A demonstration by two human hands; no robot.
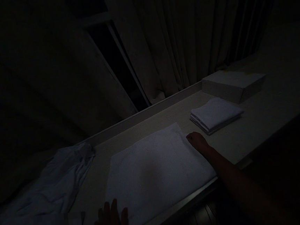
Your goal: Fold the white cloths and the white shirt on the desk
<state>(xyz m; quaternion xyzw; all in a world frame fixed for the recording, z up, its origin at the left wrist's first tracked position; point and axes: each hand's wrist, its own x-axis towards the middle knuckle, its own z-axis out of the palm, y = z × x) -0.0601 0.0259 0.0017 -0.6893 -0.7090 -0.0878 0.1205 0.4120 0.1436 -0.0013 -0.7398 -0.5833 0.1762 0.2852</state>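
A white cloth [157, 171] lies spread nearly flat on the light tabletop, its front edge along the table's edge. At its lower left corner is my left hand [111, 222], palm down with the fingers spread. My right hand [198, 143] is closed at the cloth's right edge and grips that edge; its fingertips are partly hidden. To the right of this hand sits a stack of folded white cloths [215, 113]. The scene is very dark, so fine detail is hard to make out.
A heap of crumpled white cloth [53, 180] lies at the left end of the table. A pale box [231, 84] stands behind the folded stack. A low raised ledge [150, 110] runs along the back, with curtains [164, 37] hanging behind it.
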